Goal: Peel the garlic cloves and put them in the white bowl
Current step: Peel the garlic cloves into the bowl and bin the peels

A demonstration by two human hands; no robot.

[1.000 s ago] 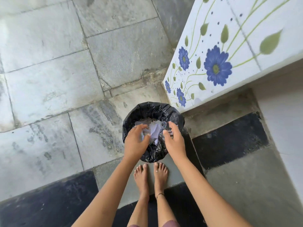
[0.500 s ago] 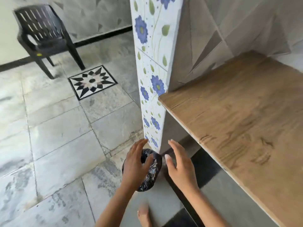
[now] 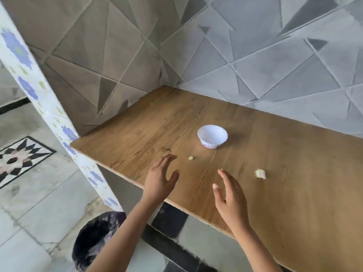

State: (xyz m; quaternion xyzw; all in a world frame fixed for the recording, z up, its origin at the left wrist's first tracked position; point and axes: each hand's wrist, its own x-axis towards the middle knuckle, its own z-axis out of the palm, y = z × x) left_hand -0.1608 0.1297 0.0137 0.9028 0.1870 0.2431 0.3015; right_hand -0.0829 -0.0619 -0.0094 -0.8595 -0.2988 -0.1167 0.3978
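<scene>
Both hands empty, fingers spread: left hand [image 3: 160,182], right hand [image 3: 230,201] over table [image 3: 294,193]. Garlic clove [image 3: 191,158] lower left of white bowl [image 3: 212,136].

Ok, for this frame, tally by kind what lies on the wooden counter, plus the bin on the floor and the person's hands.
White bowl: 1
Pale garlic bits: 2, small bit and larger bit
Black-lined bin: 1
Hands: 2, left hand and right hand, both open and empty
Total: 6
</scene>
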